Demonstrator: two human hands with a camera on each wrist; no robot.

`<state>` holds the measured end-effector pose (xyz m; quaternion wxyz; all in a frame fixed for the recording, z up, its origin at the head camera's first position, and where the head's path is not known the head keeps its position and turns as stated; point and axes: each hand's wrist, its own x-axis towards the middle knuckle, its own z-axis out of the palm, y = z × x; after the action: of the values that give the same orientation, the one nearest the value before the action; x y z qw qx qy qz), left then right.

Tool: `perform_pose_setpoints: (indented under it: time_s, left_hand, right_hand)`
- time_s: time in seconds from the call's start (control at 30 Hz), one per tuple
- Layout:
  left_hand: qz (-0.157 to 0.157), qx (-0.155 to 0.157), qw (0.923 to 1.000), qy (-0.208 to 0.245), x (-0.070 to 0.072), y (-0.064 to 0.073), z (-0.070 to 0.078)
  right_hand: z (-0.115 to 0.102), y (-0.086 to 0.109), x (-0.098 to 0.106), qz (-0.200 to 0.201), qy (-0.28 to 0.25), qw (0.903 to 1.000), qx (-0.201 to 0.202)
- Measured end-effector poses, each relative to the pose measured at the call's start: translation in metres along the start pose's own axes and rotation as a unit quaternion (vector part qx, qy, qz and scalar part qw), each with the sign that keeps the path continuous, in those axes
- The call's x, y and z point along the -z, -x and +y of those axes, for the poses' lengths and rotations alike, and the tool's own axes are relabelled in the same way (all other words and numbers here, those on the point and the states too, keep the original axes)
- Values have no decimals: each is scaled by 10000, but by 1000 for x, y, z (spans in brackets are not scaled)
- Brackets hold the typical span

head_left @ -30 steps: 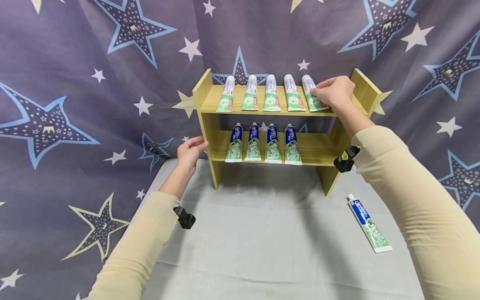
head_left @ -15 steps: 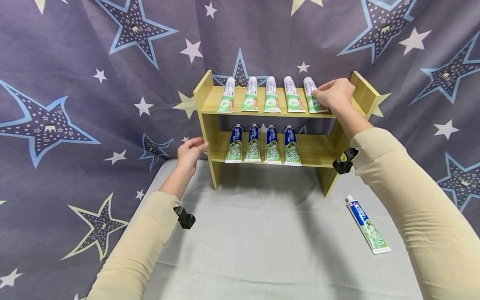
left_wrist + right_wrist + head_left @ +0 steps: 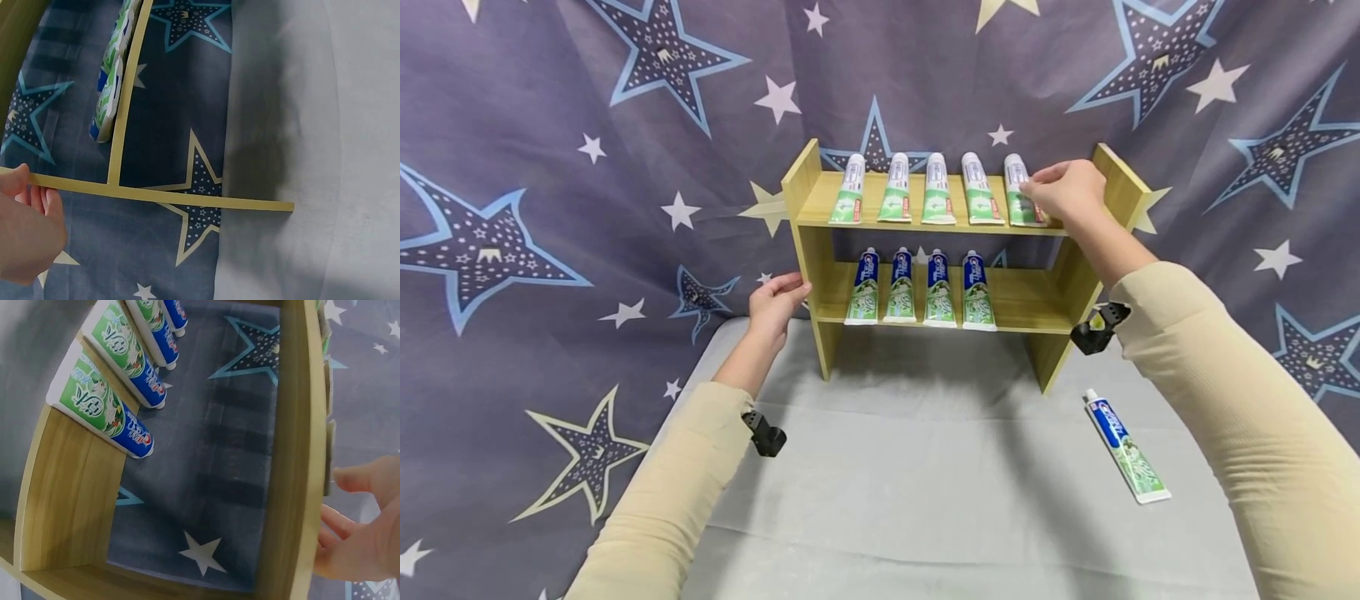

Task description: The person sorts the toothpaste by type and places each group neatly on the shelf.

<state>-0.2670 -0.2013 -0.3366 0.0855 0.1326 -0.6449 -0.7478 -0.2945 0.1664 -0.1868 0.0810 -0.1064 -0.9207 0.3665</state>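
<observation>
A two-tier wooden shelf (image 3: 811, 242) stands on the table against the curtain. My left hand (image 3: 772, 304) holds the edge of its left side panel; in the left wrist view that hand (image 3: 31, 228) has its thumb and fingers at the panel edge. My right hand (image 3: 1070, 190) pinches the rightmost white-and-green toothpaste tube (image 3: 1017, 177) on the upper tier. Several like tubes (image 3: 937, 192) lie in a row to its left. On the lower tier lie several blue-and-green toothpaste tubes (image 3: 940, 287). The right wrist view shows my right hand (image 3: 365, 519) at the upper board's edge.
Another blue-and-green toothpaste tube (image 3: 1126, 450) lies on the grey-covered table (image 3: 880, 483), right of the shelf and beside my right forearm. A star-patterned curtain (image 3: 647, 167) hangs close behind the shelf. The right side panel (image 3: 1123, 187) rises just beyond my right hand.
The rightmost upper tube has turned slightly and now lies straighter, its lower end shifted left, with my right hand still on it. My left hand stays at the panel.
</observation>
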Motion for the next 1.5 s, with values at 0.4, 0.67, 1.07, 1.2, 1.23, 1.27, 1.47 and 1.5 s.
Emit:
perform_pose_setpoints:
  time_s: [0.4, 0.67, 1.07, 1.2, 1.23, 1.27, 1.47, 1.5]
  left_hand:
    - [47, -10, 10000, 69, 2, -3, -1]
    - [18, -85, 10000, 41, 1, -4, 4]
    - [-15, 5, 10000, 26, 1, -3, -1]
    - [-12, 4, 10000, 36, 1, -3, 1]
    - [-16, 6, 10000, 46, 1, -3, 1]
    - [-18, -1, 10000, 55, 1, -4, 1]
    - [5, -32, 9999, 117, 0, -4, -1]
    - [9, -30, 9999, 126, 0, -4, -2]
  right_hand:
    - [26, 38, 22, -99, -760, 9920, 999]
    - [78, 75, 31, 171, -1075, 9790, 1722]
    - [195, 102, 2, 513, -475, 9913, 1117]
    - [226, 102, -13, 716, -143, 9905, 1166]
    - [233, 101, -17, 756, -98, 9894, 1235]
    - [239, 100, -21, 790, -44, 9883, 1304]
    - [271, 100, -43, 640, 156, 9864, 1506]
    - [276, 100, -46, 576, 213, 9862, 1536]
